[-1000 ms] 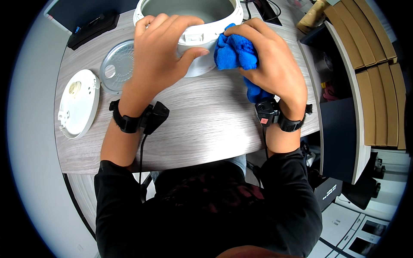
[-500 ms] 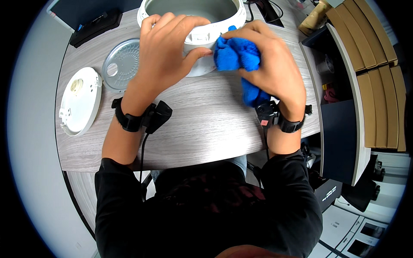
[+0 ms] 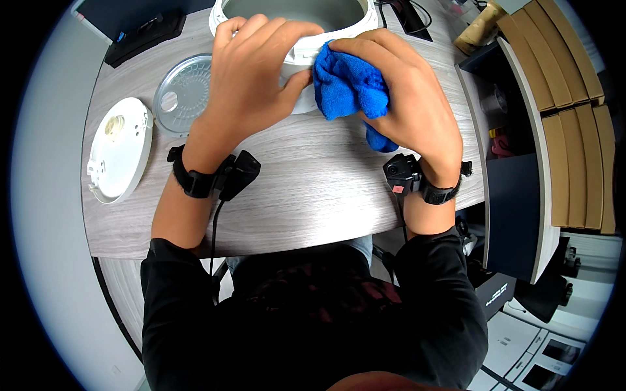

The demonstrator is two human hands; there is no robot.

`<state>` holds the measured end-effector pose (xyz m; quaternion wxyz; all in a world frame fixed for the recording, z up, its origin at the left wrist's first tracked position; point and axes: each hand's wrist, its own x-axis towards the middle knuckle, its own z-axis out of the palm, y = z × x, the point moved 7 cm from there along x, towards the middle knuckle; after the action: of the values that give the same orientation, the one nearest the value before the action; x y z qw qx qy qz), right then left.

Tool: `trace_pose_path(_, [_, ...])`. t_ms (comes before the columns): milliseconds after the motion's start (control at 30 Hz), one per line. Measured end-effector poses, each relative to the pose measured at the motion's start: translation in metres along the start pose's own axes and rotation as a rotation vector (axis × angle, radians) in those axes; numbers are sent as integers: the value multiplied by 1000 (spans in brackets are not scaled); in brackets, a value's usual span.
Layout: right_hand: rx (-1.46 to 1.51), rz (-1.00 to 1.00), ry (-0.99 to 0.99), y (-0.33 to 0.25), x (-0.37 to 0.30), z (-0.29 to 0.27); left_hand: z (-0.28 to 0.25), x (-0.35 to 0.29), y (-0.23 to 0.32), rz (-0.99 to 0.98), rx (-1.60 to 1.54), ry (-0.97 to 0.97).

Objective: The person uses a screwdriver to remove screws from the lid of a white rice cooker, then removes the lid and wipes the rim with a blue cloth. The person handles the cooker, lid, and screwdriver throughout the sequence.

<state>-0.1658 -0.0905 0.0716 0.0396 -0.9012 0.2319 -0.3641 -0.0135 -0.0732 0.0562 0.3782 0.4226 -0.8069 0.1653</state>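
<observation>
A white rice cooker [image 3: 302,55] with a grey inside stands at the far edge of the view, its top uncovered. My left hand [image 3: 251,75] holds its near rim, fingers over the edge and thumb against the front. My right hand [image 3: 420,98] grips a bunched blue cloth [image 3: 352,85] at the cooker's front, right of the latch area. Part of the cloth hangs below my palm. Left of the cooker lies a round silver inner lid plate [image 3: 186,94] with a hole. Beside that rests the detached white lid [image 3: 120,153], underside up.
A black box-like device [image 3: 147,39] sits at the back left. Cables and a dark flat item [image 3: 414,23] lie behind the cooker to the right. At the right stands an open shelf unit [image 3: 515,163], with brown cardboard boxes [image 3: 574,163] beyond it. Each wrist wears a strapped black camera.
My right hand and the blue cloth have shifted slightly left and toward me across the cooker's front. My left hand keeps its hold on the rim.
</observation>
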Motion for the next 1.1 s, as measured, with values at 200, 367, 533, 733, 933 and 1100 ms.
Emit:
trace_pose_path(200, [-15, 52, -46, 1, -1, 0, -1, 0, -2, 1, -29, 12])
trace_pose_path(367, [11, 72, -52, 6, -3, -3, -2, 1, -4, 9, -55, 13])
trace_pose_path(533, [21, 36, -64, 17, -2, -6, -3, 2, -4, 23, -59, 43])
trace_pose_path(733, [-22, 56, -66, 32, -8, -15, -2, 1, -4, 9, -16, -42])
trace_pose_path(933, [52, -1, -62, 27, -5, -12, -1, 0, -4, 31, -17, -7])
trace_pose_path(1100, [62, 19, -55, 18, -3, -6, -2, 1, -4, 27, -40, 42])
